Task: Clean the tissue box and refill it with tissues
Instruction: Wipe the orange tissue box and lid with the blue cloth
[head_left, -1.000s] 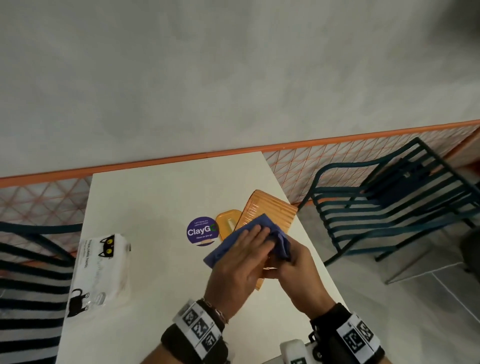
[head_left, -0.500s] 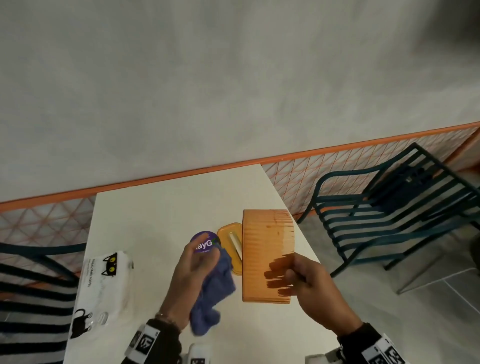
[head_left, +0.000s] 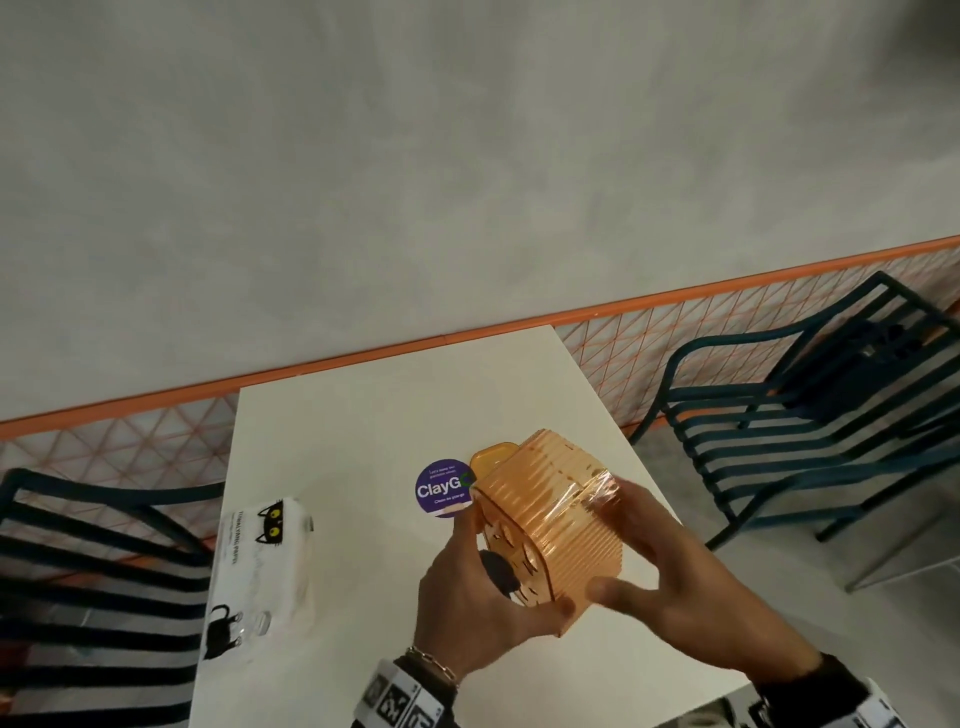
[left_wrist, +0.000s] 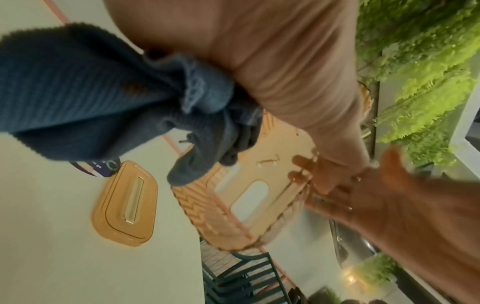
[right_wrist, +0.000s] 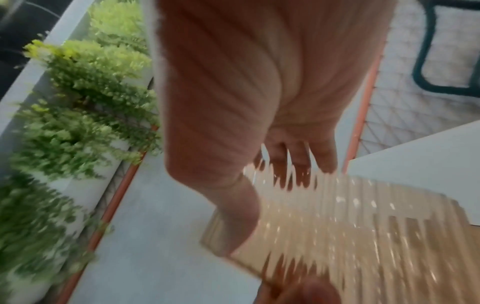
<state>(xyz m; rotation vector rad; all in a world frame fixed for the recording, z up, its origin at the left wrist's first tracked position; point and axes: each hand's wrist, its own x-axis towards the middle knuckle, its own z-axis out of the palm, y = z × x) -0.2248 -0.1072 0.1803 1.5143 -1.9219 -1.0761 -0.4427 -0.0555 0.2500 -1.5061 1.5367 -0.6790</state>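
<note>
Head view: both hands hold box (head_left: 550, 525) above surface (head_left: 332, 431); right hand (head_left: 670, 571) grips side, left hand (head_left: 483, 587) grips cloth (left_wrist: 85, 90) inside.

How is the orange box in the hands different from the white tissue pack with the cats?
The orange tissue box is ribbed, see-through plastic; the tissue pack is white with black cats. The box is held tilted above the table by both hands; the pack lies flat and untouched. The box looks empty, the pack full and sealed.
</note>
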